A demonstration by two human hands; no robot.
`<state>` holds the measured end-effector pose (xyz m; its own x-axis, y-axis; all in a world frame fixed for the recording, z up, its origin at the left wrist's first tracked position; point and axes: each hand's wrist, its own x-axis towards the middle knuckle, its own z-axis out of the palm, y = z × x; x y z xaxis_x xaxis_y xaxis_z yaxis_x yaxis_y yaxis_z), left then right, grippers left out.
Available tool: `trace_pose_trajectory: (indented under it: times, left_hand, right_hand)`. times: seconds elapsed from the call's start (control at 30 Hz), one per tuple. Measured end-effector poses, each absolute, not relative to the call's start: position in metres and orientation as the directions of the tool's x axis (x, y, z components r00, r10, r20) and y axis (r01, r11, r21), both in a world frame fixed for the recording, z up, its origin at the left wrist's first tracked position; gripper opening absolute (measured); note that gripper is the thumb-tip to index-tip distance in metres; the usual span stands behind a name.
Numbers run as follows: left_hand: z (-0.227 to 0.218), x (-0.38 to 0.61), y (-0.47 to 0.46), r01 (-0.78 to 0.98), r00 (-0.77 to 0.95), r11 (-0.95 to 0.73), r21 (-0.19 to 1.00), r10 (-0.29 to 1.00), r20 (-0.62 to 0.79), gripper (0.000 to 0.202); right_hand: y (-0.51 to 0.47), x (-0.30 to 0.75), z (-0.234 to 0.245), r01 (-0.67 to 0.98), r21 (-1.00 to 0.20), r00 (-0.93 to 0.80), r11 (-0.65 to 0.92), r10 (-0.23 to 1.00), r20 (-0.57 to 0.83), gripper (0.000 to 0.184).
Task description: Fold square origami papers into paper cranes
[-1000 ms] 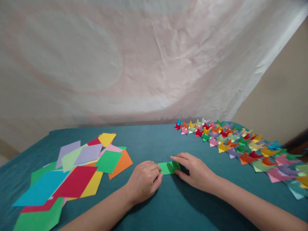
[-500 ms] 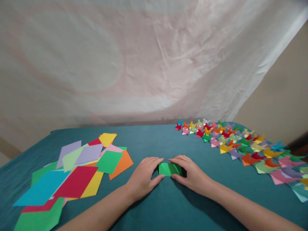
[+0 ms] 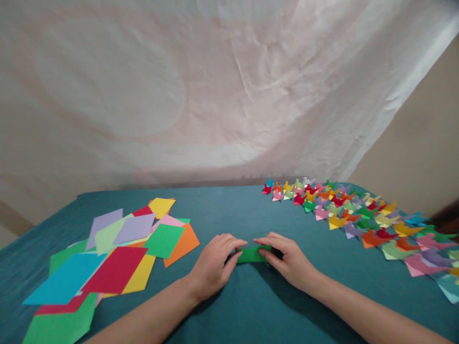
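A small folded piece of green paper (image 3: 251, 255) is held between my hands, low over the middle of the tablecloth. My left hand (image 3: 219, 260) pinches its left end between thumb and fingers. At the right end, my right hand (image 3: 287, 255) grips it the same way, the thumb on the near side. The paper shows as a narrow strip with its near face towards me. Fingertips cover both of its ends.
On the left lies a loose pile of coloured paper squares, a red sheet (image 3: 114, 270) and a blue sheet (image 3: 66, 279) among them. Rows of small folded paper birds (image 3: 337, 220) stand along the right side. A pale cloth (image 3: 215, 95) hangs behind the teal-covered table (image 3: 229, 205).
The green paper has gone from a wider, flatter rectangle with a visible crease to a narrower strip. My thumbs have moved slightly away from me, closer to the fingers.
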<state>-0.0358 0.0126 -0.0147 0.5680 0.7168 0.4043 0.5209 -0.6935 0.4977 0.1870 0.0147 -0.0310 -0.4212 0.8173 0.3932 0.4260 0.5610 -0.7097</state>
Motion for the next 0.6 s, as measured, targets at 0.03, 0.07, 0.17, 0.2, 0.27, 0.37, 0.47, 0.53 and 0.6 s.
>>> trace_pose_trajectory:
  times: [0.03, 0.07, 0.17, 0.2, 0.27, 0.37, 0.47, 0.53, 0.6]
  left_hand:
    - [-0.0145, -0.0358, 0.0127, 0.521, 0.564, -0.695, 0.496, 0.716, 0.411, 0.024]
    - [-0.0143, -0.0358, 0.0127, 0.521, 0.559, -0.696, 0.494, 0.716, 0.419, 0.024]
    - [-0.0144, -0.0360, 0.0129, 0.527, 0.538, -0.690, 0.497, 0.723, 0.434, 0.022]
    - [-0.0146, -0.0362, 0.0130, 0.530, 0.530, -0.687, 0.498, 0.726, 0.438, 0.022]
    - [-0.0152, -0.0367, 0.0133, 0.536, 0.514, -0.681, 0.500, 0.732, 0.446, 0.021]
    - [-0.0160, -0.0373, 0.0142, 0.542, 0.506, -0.675, 0.500, 0.737, 0.448, 0.020]
    - [-0.0159, -0.0373, 0.0152, 0.551, 0.505, -0.668, 0.501, 0.744, 0.436, 0.021]
    - [-0.0153, -0.0371, 0.0155, 0.557, 0.496, -0.661, 0.502, 0.750, 0.437, 0.021]
    - [-0.0145, -0.0369, 0.0157, 0.559, 0.489, -0.659, 0.503, 0.752, 0.442, 0.021]
  right_hand:
    - [0.0145, 0.1868, -0.0313, 0.428, -0.709, -0.417, 0.560, 0.818, 0.395, 0.023]
    - [0.0144, 0.1866, -0.0316, 0.427, -0.710, -0.413, 0.560, 0.820, 0.397, 0.022]
    - [0.0146, 0.1859, -0.0320, 0.422, -0.717, -0.406, 0.556, 0.822, 0.398, 0.022]
    - [0.0148, 0.1858, -0.0319, 0.421, -0.718, -0.405, 0.554, 0.823, 0.398, 0.021]
    - [0.0152, 0.1858, -0.0316, 0.421, -0.720, -0.404, 0.551, 0.825, 0.394, 0.021]
    - [0.0148, 0.1860, -0.0306, 0.415, -0.721, -0.408, 0.555, 0.822, 0.398, 0.020]
    - [0.0129, 0.1859, -0.0294, 0.397, -0.714, -0.417, 0.577, 0.806, 0.420, 0.020]
    - [0.0116, 0.1856, -0.0288, 0.388, -0.709, -0.416, 0.589, 0.798, 0.435, 0.020]
    - [0.0107, 0.1851, -0.0285, 0.385, -0.708, -0.411, 0.592, 0.797, 0.443, 0.021]
